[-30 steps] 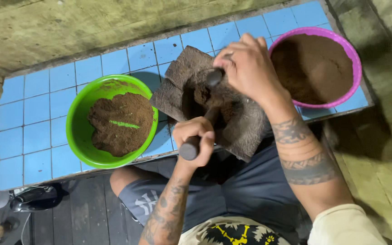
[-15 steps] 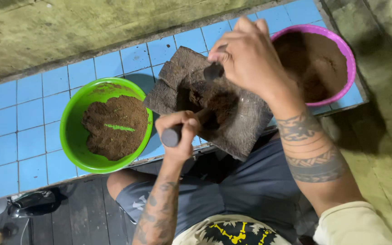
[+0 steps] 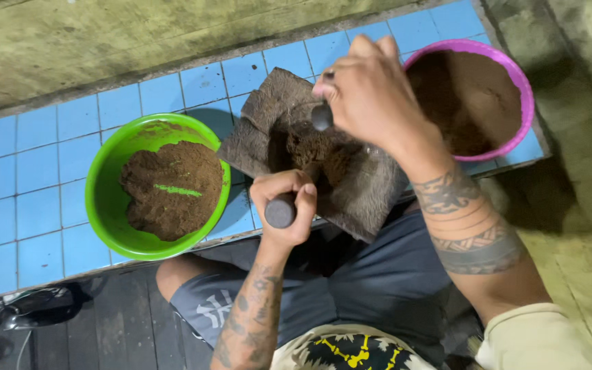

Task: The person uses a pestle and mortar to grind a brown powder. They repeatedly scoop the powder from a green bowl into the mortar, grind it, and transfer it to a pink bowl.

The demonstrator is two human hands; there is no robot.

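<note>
A dark stone roller [image 3: 281, 210] lies slanted across a rough grey grinding slab [image 3: 371, 199], on top of a patch of brown paste [image 3: 316, 154]. My left hand [image 3: 286, 202] is closed around the roller's near end at the slab's front edge. My right hand [image 3: 368, 96] grips its far end [image 3: 321, 116] over the slab's back. The middle of the roller is hidden by my hands. The slab rests on a blue tiled ledge [image 3: 29, 205].
A green bowl [image 3: 101, 212] with a mound of brown paste stands left of the slab. A pink bowl [image 3: 523, 89] of brown paste stands to its right. My knee in grey shorts [image 3: 200, 301] is below the ledge, and a dark shoe [image 3: 35, 308] lies on the wooden floor.
Both hands have rocked the roller over the paste: the near end went left, then came back a little to the right. The bowls have stayed put.
</note>
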